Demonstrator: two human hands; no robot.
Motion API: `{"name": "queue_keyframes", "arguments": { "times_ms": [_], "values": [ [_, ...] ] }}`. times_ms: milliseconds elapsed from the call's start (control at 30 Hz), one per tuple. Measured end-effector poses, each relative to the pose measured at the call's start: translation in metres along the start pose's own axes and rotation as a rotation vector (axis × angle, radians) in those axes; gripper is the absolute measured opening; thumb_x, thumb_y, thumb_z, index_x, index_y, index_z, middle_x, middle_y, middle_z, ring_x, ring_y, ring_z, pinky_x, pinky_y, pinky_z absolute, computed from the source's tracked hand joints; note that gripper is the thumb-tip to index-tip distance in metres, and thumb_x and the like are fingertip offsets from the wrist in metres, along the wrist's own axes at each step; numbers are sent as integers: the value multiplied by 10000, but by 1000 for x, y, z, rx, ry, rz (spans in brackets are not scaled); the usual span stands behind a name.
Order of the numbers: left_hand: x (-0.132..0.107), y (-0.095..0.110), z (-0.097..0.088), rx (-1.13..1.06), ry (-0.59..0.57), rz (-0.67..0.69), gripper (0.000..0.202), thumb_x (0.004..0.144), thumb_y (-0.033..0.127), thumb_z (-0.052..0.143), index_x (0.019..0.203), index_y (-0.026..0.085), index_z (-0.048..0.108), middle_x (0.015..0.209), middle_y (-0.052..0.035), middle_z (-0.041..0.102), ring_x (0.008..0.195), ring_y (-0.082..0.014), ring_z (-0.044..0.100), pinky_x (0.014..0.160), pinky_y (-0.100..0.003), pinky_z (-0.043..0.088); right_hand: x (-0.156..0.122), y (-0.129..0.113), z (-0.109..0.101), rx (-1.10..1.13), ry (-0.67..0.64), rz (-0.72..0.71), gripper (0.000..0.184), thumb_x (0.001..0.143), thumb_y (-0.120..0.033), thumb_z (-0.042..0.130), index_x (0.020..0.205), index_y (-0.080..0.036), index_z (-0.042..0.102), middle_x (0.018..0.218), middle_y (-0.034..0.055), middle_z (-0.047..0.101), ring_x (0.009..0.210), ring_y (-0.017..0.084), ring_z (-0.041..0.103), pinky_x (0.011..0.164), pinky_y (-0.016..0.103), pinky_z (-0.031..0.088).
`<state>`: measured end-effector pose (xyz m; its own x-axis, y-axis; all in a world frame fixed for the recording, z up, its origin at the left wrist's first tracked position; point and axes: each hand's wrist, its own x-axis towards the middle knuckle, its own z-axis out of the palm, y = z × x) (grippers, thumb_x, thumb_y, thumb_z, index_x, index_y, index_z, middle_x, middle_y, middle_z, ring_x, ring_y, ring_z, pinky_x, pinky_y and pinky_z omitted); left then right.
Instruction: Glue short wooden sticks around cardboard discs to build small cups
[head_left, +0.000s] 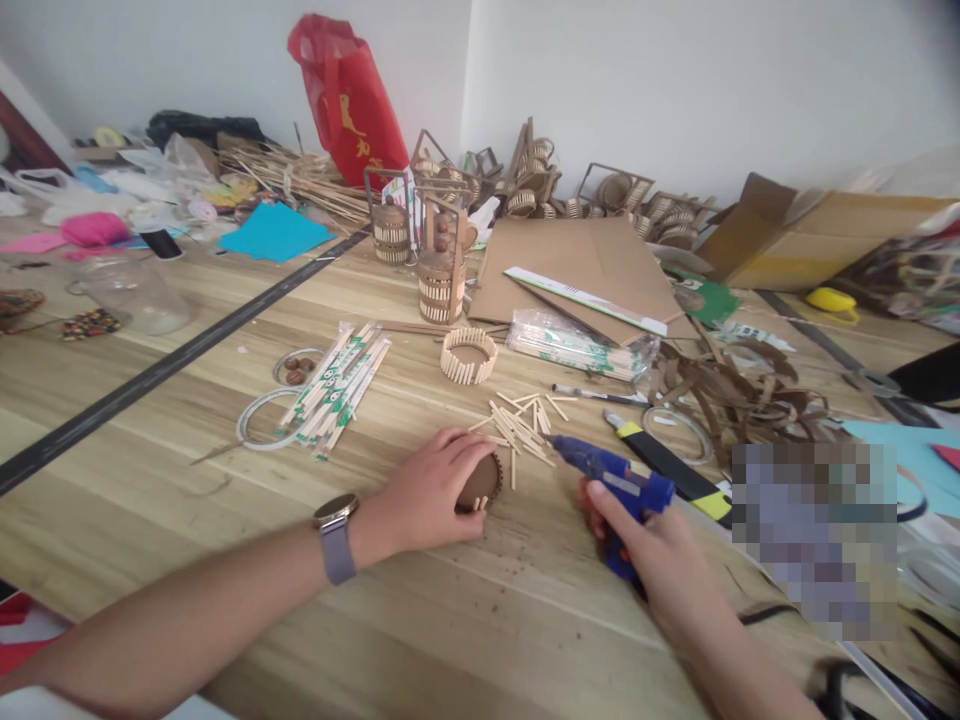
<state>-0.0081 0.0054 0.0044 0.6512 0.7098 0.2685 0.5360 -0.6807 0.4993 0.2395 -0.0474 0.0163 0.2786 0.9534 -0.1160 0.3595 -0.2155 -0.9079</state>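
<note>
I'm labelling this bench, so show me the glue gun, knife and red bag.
Glue gun (615,468), head view: blue body.
Knife (666,461), head view: black handle.
Red bag (361,95), head view: front side.

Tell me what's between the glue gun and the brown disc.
A few loose wooden sticks on the table, between the glue gun in the right hand and the brown disc in the left hand; head view.
</note>
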Motion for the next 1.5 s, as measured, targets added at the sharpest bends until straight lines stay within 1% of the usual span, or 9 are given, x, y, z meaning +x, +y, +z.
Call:
{"name": "queue_keyframes", "arguments": {
  "times_ms": [133, 267, 433, 567, 700, 900, 1233, 1367, 1500],
  "values": [
    [0, 0, 0, -9, 2, 2, 703, 700, 171, 655, 1359, 182, 409, 1373, -119, 528, 1286, -311, 416, 1094, -493, 391, 15, 7, -9, 327, 26, 160, 439, 624, -533, 770, 875, -190, 664, 814, 39, 702, 706, 171, 638, 620, 260, 519],
    [0, 0, 0, -5, -3, 2, 689, 705, 180, 658, 1351, 160, 419, 1366, -128, 531, 1285, -309, 414, 1098, -486, 391, 22, 14, -22, 22, 110, 126, 488, 686, -500, 693, 1064, -194, 656, 1073, 110, 696, 931, 259, 664, 794, 371, 545],
    [1, 0, 0, -2, 2, 11, 692, 698, 172, 658, 1346, 154, 419, 1364, -134, 532, 1277, -311, 424, 1096, -490, 393, 13, 12, -19, -689, 258, -564, 334, 881, -362, 506, 1075, -150, 676, 1043, 167, 675, 986, 322, 610, 884, 527, 487],
    [2, 1, 0, -17, 1, 20, 703, 685, 166, 663, 1344, 166, 418, 1361, -126, 534, 1277, -311, 428, 1098, -494, 392, 8, 3, 6, -905, -33, -1091, 316, 936, -121, 416, 1152, -160, 644, 1132, 123, 707, 1071, 264, 590, 907, 420, 495],
    [2, 1, 0, -43, 0, 16, 723, 671, 152, 667, 1347, 192, 414, 1352, -113, 541, 1275, -313, 434, 1085, -498, 402, 10, -9, 28, -1012, -178, -1248, 362, 934, -38, 387, 1193, -152, 613, 1209, 102, 693, 1170, 242, 562, 907, 366, 488],
    [2, 1, 0, -54, -18, 15, 718, 672, 158, 688, 1337, 181, 419, 1353, -123, 539, 1280, -317, 429, 1086, -499, 399, 15, -17, 32, -1070, -168, -1205, 173, 929, -65, 474, 936, -153, 623, 800, 52, 679, 759, 198, 600, 672, 304, 454],
    [2, 0, 0, -54, -8, 40, 737, 666, 149, 672, 1346, 201, 393, 1359, -112, 537, 1284, -311, 425, 1085, -488, 392, 9, -12, 29, -1243, -204, -1121, 194, 843, -8, 520, 785, -183, 581, 700, 43, 614, 679, 224, 578, 644, 337, 418],
    [2, 0, 0, -65, -15, 48, 742, 663, 145, 665, 1347, 204, 385, 1365, -118, 531, 1288, -313, 424, 1084, -498, 390, 5, -19, 27, -1088, -263, -1020, 163, 830, -40, 505, 823, -178, 591, 746, 53, 625, 686, 207, 603, 626, 307, 454],
    [2, 0, 0, -79, -24, 47, 730, 667, 160, 668, 1341, 209, 391, 1366, -115, 528, 1292, -312, 427, 1087, -504, 388, -3, -36, 25, -690, -449, -752, 161, 815, -58, 487, 815, -206, 549, 744, 9, 606, 650, 148, 593, 585, 238, 467]
  ]
}}
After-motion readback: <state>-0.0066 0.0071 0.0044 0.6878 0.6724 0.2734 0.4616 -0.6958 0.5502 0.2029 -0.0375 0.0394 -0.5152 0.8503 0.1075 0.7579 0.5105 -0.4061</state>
